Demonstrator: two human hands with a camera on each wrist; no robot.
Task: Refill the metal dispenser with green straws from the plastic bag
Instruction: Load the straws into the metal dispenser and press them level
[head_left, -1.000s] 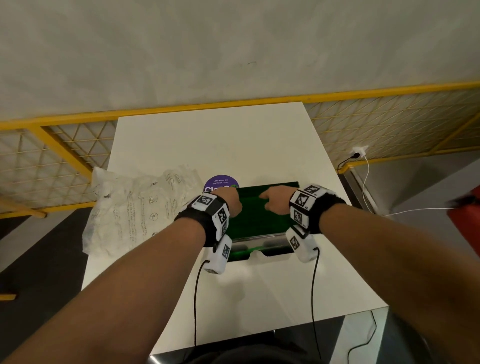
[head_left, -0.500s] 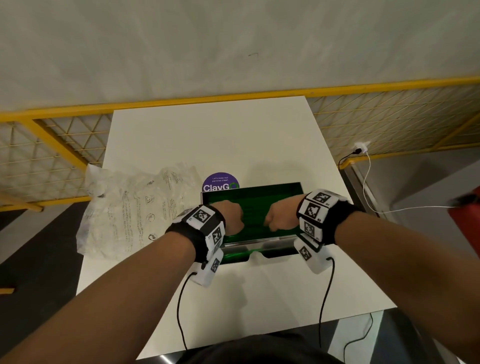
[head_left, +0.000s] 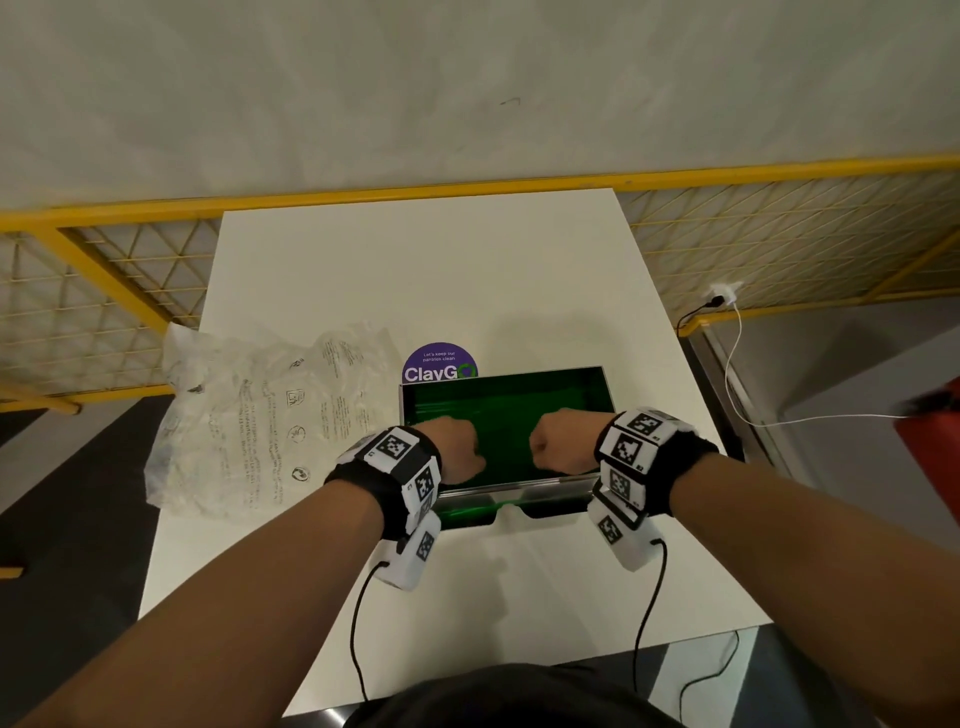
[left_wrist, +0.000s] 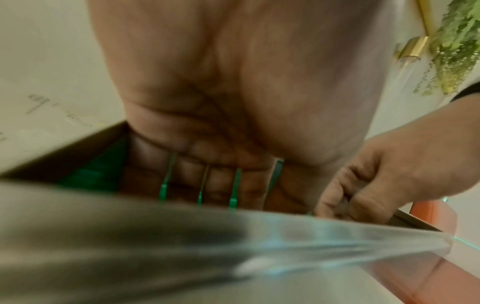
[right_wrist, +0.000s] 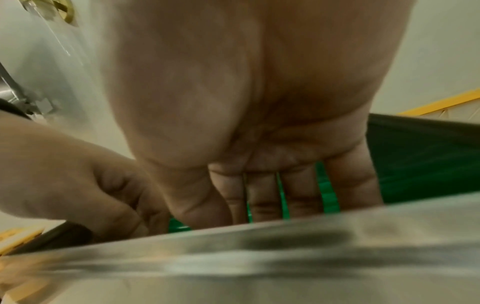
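While the white table carries everything, the largest thing on it is the crumpled clear plastic bag, lying flat at the left, just beside the metal dispenser. Black print and small symbols run over the bag, too small to read.

The dispenser is an open-topped steel box near the table's front edge, its brushed front wall blurred in both wrist views. Inside, green straws lie side by side along its length, filling the floor as a dark green bed; a green glow shows in the slot below the front wall.

Both hands reach down into the box. The left hand sits at the left half, the right hand at the right half, close together but apart. From the wrist views, the fingers of the left hand and those of the right point down straight onto the straws, green showing between them.

Behind the dispenser's left corner, touching its rim in view, a round purple sticker reads "Let's keep our pantries clean" and "ClayGo".
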